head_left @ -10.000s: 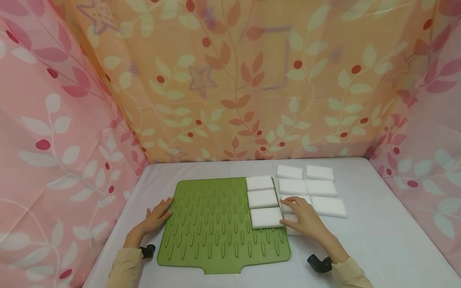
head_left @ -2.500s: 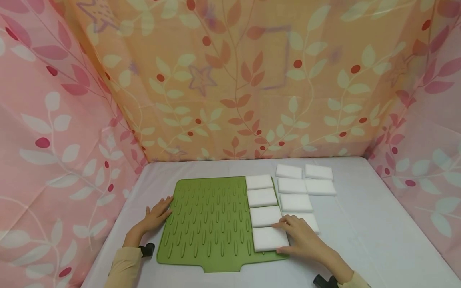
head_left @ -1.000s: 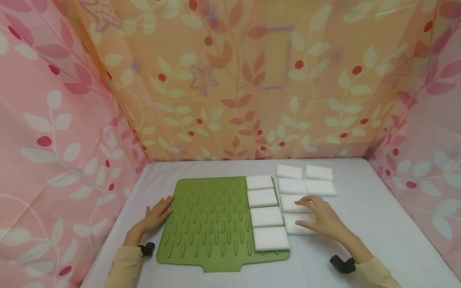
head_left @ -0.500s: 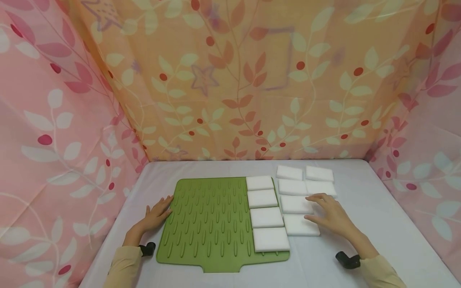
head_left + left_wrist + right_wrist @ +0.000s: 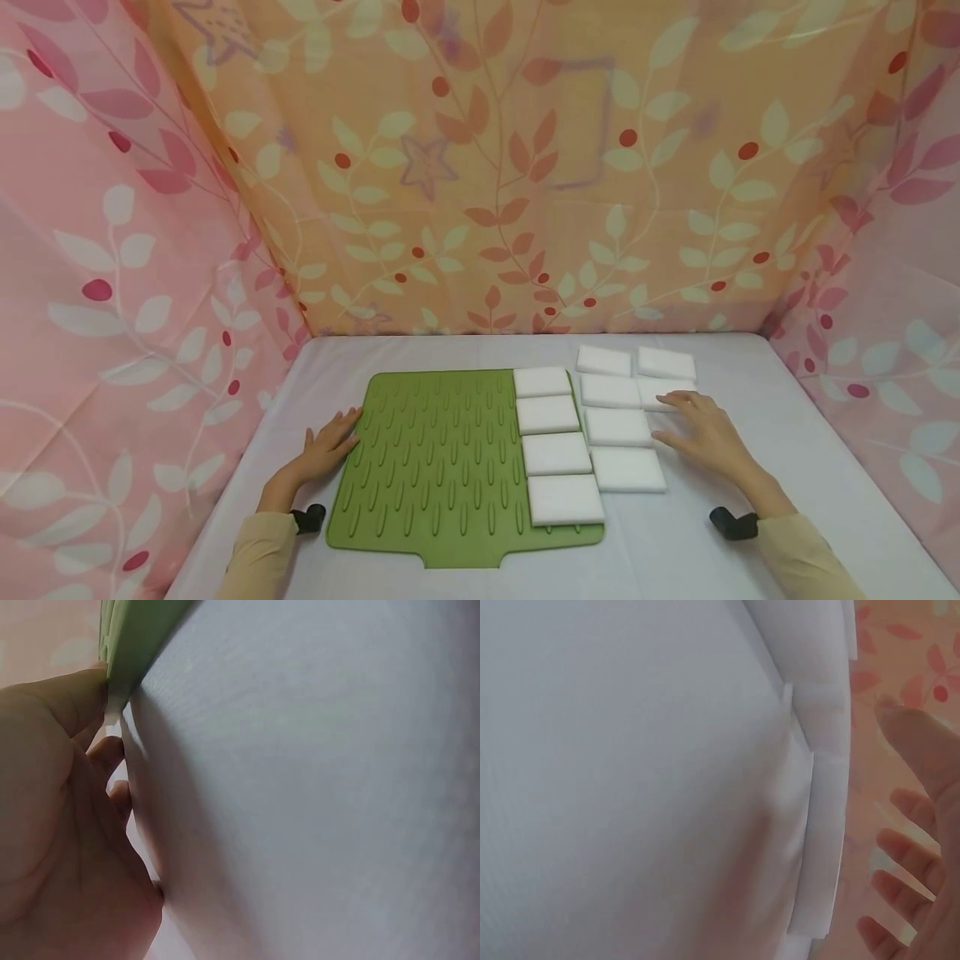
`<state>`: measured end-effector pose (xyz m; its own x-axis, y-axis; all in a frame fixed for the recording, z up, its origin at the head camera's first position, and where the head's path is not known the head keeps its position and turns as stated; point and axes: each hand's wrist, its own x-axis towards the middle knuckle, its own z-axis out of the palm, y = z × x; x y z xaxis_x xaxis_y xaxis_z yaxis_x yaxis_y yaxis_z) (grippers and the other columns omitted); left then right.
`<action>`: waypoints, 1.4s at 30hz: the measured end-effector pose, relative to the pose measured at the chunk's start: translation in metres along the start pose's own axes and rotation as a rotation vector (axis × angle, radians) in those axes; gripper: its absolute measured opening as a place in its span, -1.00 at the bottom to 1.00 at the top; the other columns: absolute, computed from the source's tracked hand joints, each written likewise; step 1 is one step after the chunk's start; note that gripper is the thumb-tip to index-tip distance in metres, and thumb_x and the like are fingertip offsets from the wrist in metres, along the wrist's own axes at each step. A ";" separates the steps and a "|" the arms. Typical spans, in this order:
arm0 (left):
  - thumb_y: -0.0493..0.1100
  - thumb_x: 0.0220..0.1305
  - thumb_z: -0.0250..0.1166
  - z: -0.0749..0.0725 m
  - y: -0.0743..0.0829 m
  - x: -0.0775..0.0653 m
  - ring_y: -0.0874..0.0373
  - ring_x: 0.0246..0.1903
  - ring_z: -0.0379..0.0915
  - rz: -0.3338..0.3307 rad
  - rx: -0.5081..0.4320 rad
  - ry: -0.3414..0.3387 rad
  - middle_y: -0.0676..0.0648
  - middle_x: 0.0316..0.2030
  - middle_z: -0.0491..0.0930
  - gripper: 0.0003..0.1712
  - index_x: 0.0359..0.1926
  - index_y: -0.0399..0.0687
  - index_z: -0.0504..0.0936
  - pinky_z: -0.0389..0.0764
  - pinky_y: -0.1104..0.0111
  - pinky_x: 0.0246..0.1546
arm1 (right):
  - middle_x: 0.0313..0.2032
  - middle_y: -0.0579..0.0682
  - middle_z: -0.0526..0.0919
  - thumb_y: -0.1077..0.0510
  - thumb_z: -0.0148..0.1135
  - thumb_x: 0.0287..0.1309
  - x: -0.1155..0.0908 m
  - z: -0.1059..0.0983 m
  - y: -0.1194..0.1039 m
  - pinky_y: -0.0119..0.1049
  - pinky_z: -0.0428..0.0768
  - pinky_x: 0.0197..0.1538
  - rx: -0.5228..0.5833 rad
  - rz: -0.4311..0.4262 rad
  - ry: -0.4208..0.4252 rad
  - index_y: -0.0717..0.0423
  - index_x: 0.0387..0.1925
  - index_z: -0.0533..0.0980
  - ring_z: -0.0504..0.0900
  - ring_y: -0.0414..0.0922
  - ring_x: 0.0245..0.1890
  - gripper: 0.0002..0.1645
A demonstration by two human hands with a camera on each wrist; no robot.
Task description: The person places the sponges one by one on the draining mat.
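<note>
The left hand rests at the left edge of a green silicone mat with raised oval ridges, fingers extended. In the left wrist view its thumb touches the mat's edge. The right hand is above the table at the right, thumb and fingers spread, holding nothing. Its fingertips overlap the far right white sponge, partly hiding it. In the right wrist view the right hand stands apart from the sponges. A column of several white sponges lies along the mat's right side.
Several more white sponges lie flat on the white tablecloth, right of the mat. Floral curtains enclose the back and both sides. A black wrist-camera mount sits by the right sleeve.
Since ten seconds ago, one sponge has gone from the right group and a sponge lies at the mat's front right. The right hand has let go and moved right and away. Left hand unmoved.
</note>
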<state>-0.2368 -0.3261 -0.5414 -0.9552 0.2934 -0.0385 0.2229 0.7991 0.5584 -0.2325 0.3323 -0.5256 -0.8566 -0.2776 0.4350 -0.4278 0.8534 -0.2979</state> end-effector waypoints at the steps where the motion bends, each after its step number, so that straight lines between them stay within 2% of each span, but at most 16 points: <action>1: -0.01 0.43 -0.06 0.000 0.000 0.000 -0.30 0.38 -0.24 -0.001 -0.003 0.000 -0.27 0.39 -0.01 -0.35 0.43 -0.11 0.03 -0.50 -0.38 0.10 | -0.02 0.11 0.49 -0.11 0.47 -0.19 0.001 0.000 0.003 0.15 0.32 -0.13 -0.006 0.009 -0.006 0.06 0.07 0.48 0.41 0.21 -0.01 -0.26; 11: -0.02 0.42 -0.05 0.001 0.002 -0.001 -0.31 0.37 -0.22 0.009 -0.005 -0.002 -0.29 0.38 0.01 -0.35 0.42 -0.12 0.03 -0.48 -0.39 0.09 | 0.03 0.24 0.43 -0.16 0.43 -0.15 0.003 -0.003 0.026 0.26 0.28 -0.08 -0.034 0.094 -0.026 0.14 0.10 0.43 0.36 0.30 0.00 -0.21; 25: -0.01 0.42 -0.05 0.002 0.000 -0.002 -0.31 0.37 -0.23 0.003 -0.010 0.004 -0.29 0.39 0.00 -0.35 0.43 -0.11 0.03 -0.48 -0.39 0.10 | 0.11 0.31 0.35 -0.15 0.40 -0.10 0.012 0.002 0.044 0.29 0.26 -0.02 0.016 0.149 -0.079 0.22 0.14 0.39 0.31 0.34 0.08 -0.17; 30: 0.00 0.43 -0.06 0.003 0.000 -0.002 -0.31 0.37 -0.25 -0.004 -0.009 -0.006 -0.29 0.39 -0.01 -0.35 0.43 -0.11 0.02 -0.50 -0.39 0.10 | 0.11 0.31 0.34 -0.16 0.39 -0.07 0.013 0.003 0.047 0.30 0.26 0.00 0.043 0.163 -0.102 0.23 0.15 0.38 0.31 0.34 0.09 -0.17; 37: -0.02 0.42 -0.05 0.000 0.002 -0.001 -0.31 0.37 -0.23 0.002 -0.014 0.003 -0.29 0.39 0.00 -0.35 0.42 -0.12 0.03 -0.49 -0.38 0.10 | 0.10 0.32 0.32 -0.07 0.43 -0.09 0.013 0.004 0.047 0.29 0.26 0.02 0.074 0.154 -0.080 0.26 0.14 0.38 0.30 0.34 0.09 -0.19; 42: -0.02 0.42 -0.05 -0.001 0.002 -0.001 -0.31 0.37 -0.23 0.001 -0.010 0.000 -0.29 0.39 0.00 -0.35 0.43 -0.12 0.03 -0.49 -0.37 0.11 | 0.09 0.33 0.33 -0.09 0.43 -0.10 0.017 0.004 0.048 0.31 0.25 0.01 0.051 0.155 -0.099 0.27 0.14 0.37 0.31 0.34 0.09 -0.18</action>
<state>-0.2358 -0.3248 -0.5394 -0.9549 0.2944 -0.0383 0.2219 0.7935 0.5666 -0.2681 0.3668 -0.5356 -0.9365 -0.1889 0.2955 -0.3006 0.8663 -0.3990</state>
